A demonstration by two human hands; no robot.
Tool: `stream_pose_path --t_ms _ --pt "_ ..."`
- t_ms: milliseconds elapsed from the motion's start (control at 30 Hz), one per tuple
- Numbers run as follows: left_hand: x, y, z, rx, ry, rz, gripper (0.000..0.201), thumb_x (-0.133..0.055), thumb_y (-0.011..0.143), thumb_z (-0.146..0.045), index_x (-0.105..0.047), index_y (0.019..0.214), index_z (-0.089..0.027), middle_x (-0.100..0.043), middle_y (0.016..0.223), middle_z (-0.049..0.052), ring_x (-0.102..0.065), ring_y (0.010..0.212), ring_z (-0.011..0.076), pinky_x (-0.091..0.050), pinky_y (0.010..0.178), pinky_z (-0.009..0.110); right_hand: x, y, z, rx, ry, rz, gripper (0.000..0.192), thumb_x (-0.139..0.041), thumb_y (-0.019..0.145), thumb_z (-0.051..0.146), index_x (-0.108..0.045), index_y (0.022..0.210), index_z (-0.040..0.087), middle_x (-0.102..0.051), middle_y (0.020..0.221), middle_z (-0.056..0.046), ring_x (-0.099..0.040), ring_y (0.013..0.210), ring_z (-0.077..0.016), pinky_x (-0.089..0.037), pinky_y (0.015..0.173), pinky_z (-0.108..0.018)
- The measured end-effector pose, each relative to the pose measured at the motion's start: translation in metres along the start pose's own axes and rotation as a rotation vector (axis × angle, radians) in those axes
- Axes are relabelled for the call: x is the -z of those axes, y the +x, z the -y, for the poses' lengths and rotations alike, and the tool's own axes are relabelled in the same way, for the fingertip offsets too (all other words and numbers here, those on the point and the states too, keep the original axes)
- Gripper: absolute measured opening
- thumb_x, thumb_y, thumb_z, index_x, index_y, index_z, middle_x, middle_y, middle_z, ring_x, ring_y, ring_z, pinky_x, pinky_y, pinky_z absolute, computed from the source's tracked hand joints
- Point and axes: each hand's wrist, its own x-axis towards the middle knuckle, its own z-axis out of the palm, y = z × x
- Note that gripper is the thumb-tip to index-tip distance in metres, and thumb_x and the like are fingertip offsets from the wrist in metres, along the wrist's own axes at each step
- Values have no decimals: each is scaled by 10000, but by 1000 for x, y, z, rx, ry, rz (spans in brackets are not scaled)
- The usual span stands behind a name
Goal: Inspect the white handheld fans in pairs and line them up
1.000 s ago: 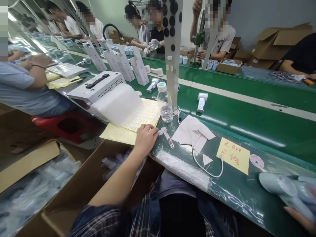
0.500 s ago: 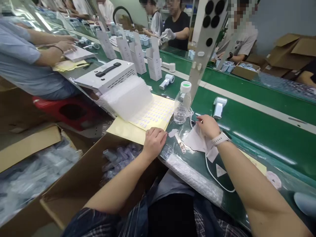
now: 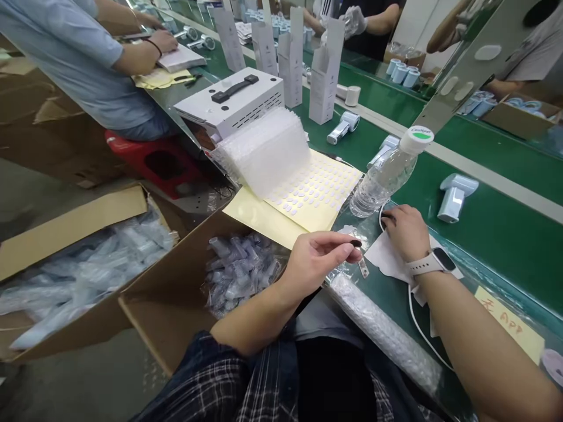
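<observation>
On the green surface point(image 3: 484, 234) a yellow sticker sheet point(image 3: 308, 199) lies just left of both hands, nearer the left hand point(image 3: 314, 261), which pinches a small dark piece point(image 3: 355, 243), while the right hand point(image 3: 407, 231) presses flat on a white cloth point(image 3: 387, 258).

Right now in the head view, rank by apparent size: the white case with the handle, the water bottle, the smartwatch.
1. White case, largest, though it lies farther off.
2. Water bottle.
3. Smartwatch, clearly smallest, despite being nearest.

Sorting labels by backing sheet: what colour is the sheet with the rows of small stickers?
Pale yellow: the sticker sheet carries small white stickers; the head view shows it.
</observation>
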Motion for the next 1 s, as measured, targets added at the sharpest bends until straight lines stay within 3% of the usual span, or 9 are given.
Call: stream_pose_path --t_ms 167,267,400,500,567,700,800,900,1000 --pt "-4 -11 -5 48 10 -15 367 -934 747 -444 -790 855 -124 -784 680 38 -753 634 146 -658 701 267 2 8 -2 -110 100 -40 27 -662 795 205 -659 820 197 -672 965 -131 -623 976 -320 -500 971 -491" --pt "-3 -17 -5 52 65 -2 374 -911 758 -461 -750 803 -128 -747 632 23 -704 576 124 -625 633 242 13 0 2 -184 163 -61 108 -675 787 242 -576 747 222 -654 900 -99 -620 872 -278 -511 866 -448" --pt "-6 -20 3 47 212 6 290 -843 800 -400 -718 781 -138 -722 625 17 -639 532 103 -562 551 215 50 -50 29 -208 431 -33 159 -706 839 345 -602 805 230 -663 785 -37 -615 719 -223 -486 689 -358" --pt "-15 -20 12 -15 346 7 187 -771 832 -324 -730 806 -143 -734 653 21 -654 562 106 -555 573 211 78 -104 59 -71 825 54 202 -780 852 380 -636 853 237 -677 775 -10 -636 685 -198 -498 630 -317" --pt "-23 -22 16 -68 440 54 152 -732 854 -293 -747 822 -145 -755 690 29 -676 595 113 -560 605 215 87 -134 76 23 889 12 144 -783 880 316 -660 860 244 -685 815 -2 -645 725 -179 -508 652 -297" --pt "-35 -27 18 -208 600 222 186 -661 935 -292 -781 884 -159 -803 814 49 -725 709 135 -578 686 231 83 -163 82 53 788 -181 114 -760 925 225 -677 853 255 -682 834 13 -634 774 -154 -494 688 -273" --pt "-37 -31 17 -292 679 333 225 -614 976 -294 -789 955 -154 -816 886 65 -747 789 149 -588 748 238 78 -170 73 -13 807 -235 124 -803 909 275 -681 895 259 -685 839 11 -647 772 -157 -512 677 -269" --pt "-38 -36 20 -324 716 347 227 -687 952 -342 -794 973 -143 -813 901 80 -736 782 156 -585 768 245 75 -175 65 -96 879 -198 185 -834 881 339 -699 978 259 -696 853 -5 -677 782 -175 -562 714 -286" --pt "-36 -41 33 -269 683 330 268 -724 949 -427 -798 896 -175 -802 869 76 -738 801 174 -577 828 266 68 -180 62 -199 979 -83 321 -885 818 435 -707 1026 266 -695 831 -16 -685 752 -195 -587 684 -296"
